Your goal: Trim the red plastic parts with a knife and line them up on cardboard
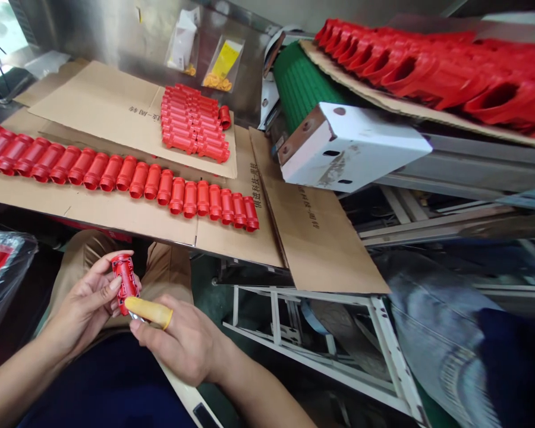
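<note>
Above the lap, my left hand (88, 299) grips a red cylindrical part (125, 277) between thumb and fingers, tilted slightly. My right hand (178, 336) is closed around a tool with a pale handle (185, 389). A yellow cover (149, 310) sits on one finger of that hand, against the lower end of the red part. The tool's metal tip is mostly hidden there. Beyond the hands, a long row of red cylindrical parts (139, 179) lies on cardboard (232, 245). A block of similar parts (194, 123) lies behind it on another cardboard sheet (102, 98).
Two small bags (183, 41) (223, 64) lie at the back. A green conveyor (307, 80) with a white metal bracket (352, 148) carries many red parts (450, 68) at right. Another person's jeans (432, 303) show at lower right. A plastic-lined box (15, 291) stands at left.
</note>
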The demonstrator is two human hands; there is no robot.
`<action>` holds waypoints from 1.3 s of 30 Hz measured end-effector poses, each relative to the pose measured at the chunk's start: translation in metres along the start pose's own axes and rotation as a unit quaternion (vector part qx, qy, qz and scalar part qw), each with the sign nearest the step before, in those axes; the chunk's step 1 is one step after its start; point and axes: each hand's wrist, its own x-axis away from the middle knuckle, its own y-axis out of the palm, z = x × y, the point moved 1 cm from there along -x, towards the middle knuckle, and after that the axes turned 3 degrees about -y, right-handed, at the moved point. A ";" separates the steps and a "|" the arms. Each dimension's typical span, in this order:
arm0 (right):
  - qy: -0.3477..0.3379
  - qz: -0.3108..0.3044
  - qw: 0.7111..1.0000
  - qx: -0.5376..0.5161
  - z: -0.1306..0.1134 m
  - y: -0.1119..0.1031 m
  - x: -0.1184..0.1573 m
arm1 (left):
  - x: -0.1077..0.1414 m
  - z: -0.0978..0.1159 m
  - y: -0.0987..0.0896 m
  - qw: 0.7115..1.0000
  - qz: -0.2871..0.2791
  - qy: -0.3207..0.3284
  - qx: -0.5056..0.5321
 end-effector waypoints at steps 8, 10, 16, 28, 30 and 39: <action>0.239 0.221 0.942 -0.087 0.004 -0.002 0.022 | 0.001 0.006 -0.001 1.000 0.006 0.017 -0.004; 0.219 0.216 0.945 -0.109 0.004 0.000 0.018 | 0.000 0.004 0.001 1.000 0.001 0.015 -0.008; 0.191 0.208 0.950 -0.133 0.008 0.016 0.007 | 0.000 -0.001 0.007 0.998 -0.015 0.061 -0.031; 0.145 0.237 0.952 -0.131 0.007 0.033 -0.007 | 0.004 -0.007 0.002 0.976 0.002 0.157 -0.149; 0.145 0.235 0.953 -0.126 0.007 0.033 -0.007 | 0.006 -0.006 0.006 0.977 0.020 0.154 -0.147; 0.164 0.233 0.950 -0.128 0.006 0.032 -0.009 | 0.009 -0.003 0.011 0.975 0.034 0.154 -0.159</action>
